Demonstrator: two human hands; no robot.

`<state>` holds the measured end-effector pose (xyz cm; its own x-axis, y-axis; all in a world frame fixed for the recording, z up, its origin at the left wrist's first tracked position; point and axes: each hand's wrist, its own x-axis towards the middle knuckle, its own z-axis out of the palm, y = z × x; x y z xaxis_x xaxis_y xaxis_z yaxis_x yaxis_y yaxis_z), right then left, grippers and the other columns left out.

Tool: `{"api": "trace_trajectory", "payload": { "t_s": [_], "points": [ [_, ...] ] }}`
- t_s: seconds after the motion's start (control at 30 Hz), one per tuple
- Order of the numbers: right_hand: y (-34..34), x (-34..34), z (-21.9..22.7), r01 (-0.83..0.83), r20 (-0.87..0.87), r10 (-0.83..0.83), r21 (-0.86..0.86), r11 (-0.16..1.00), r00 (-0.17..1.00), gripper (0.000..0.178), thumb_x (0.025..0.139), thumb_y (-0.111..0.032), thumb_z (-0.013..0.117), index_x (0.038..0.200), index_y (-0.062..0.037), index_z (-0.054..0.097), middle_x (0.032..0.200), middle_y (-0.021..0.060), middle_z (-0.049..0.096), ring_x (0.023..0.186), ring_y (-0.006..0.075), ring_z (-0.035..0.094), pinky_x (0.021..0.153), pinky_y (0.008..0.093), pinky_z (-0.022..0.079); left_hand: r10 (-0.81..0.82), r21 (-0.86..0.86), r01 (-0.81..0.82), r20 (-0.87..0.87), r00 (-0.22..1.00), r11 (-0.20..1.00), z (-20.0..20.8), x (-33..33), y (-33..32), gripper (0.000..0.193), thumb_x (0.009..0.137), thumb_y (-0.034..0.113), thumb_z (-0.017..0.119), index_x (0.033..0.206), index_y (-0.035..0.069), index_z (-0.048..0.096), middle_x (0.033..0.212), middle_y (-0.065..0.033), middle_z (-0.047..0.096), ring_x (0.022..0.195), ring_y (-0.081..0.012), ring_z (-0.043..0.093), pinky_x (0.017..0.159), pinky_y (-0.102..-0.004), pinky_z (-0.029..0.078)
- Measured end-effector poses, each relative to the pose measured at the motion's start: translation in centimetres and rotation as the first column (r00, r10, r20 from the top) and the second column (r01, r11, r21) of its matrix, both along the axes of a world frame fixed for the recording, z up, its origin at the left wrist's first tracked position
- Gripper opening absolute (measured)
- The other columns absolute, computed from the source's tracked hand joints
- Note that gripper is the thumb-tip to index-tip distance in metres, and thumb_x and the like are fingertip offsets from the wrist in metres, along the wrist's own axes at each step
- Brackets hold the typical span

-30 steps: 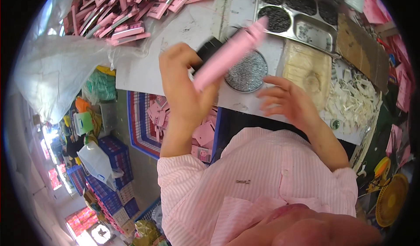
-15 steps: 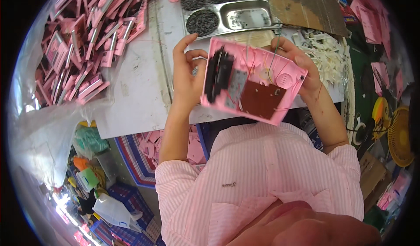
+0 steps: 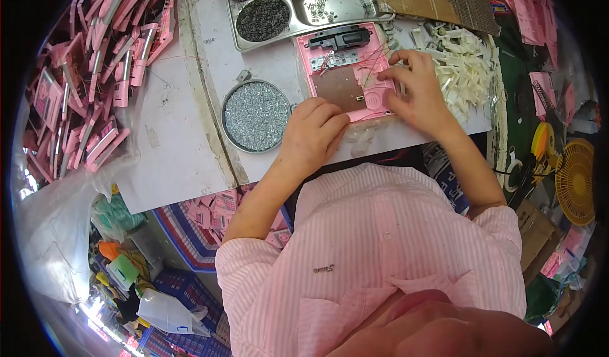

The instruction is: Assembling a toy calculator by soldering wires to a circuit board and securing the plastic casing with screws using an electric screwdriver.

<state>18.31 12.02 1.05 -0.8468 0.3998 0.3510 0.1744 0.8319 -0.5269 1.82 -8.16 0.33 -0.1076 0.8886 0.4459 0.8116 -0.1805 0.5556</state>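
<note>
A pink plastic casing [image 3: 357, 114] lies open side up on the table in front of me. Inside it are a black plastic part [image 3: 339, 38] at the far end, a grey metal plate [image 3: 334, 60], a brown circuit board [image 3: 338, 89] and thin loose wires. My left hand [image 3: 311, 130] is closed at the casing's near left corner, its fingertips on the near edge. Over the right side, my right hand [image 3: 415, 93] has its fingers bent and apart, the tips beside the wires. Whether those tips touch a wire is too small to tell.
To the left stands a round dish [image 3: 223, 117] of small silvery metal pieces. Behind is a steel compartment tray [image 3: 293, 8] with small dark parts, beside cardboard [image 3: 438, 5]. White plastic parts [image 3: 466, 71] are heaped right; pink casings [image 3: 101, 71] are piled far left.
The casing has gone from being held up in both hands to lying on the table, turned so its black part faces away. My left hand has shifted to its near edge.
</note>
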Motion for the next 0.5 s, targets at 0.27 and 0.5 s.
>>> {"api": "trace_trajectory", "payload": {
  "t_s": [0.27, 0.5],
  "points": [
    [2.6, -4.3, 1.1, 0.337, 0.261, -0.280, -0.205, 0.919, 0.924, 0.043, 0.084, -0.046, 0.077, 0.094, -0.0043, 0.072, 0.071, 0.0078, 0.064, 0.063, 0.0234, 0.059, 0.061, 0.0343, 0.046, 0.174, -0.063, -0.180, -0.091, 0.981, 0.982, 0.2, 0.4, 0.0, 0.020, 0.071, 0.018, 0.082, 0.082, 0.012, 0.067, 0.100, -0.0040, 0.059, 0.093, -0.0281, 0.057, 0.086, -0.0434, 0.038],
    [5.1, -3.4, -0.9, 0.126, 0.033, -0.165, -0.795, 0.593, 0.986, 0.015, 0.091, -0.011, 0.072, 0.101, 0.0004, 0.068, 0.074, -0.0045, 0.063, 0.064, 0.0016, 0.053, 0.057, 0.0197, 0.040, 0.219, -0.141, -0.221, -0.026, 0.975, 0.965, 1.1, 1.1, 1.5, 0.015, 0.077, 0.020, 0.078, 0.086, 0.014, 0.068, 0.095, -0.0013, 0.063, 0.090, -0.0225, 0.060, 0.085, -0.0431, 0.035]
  ]
}}
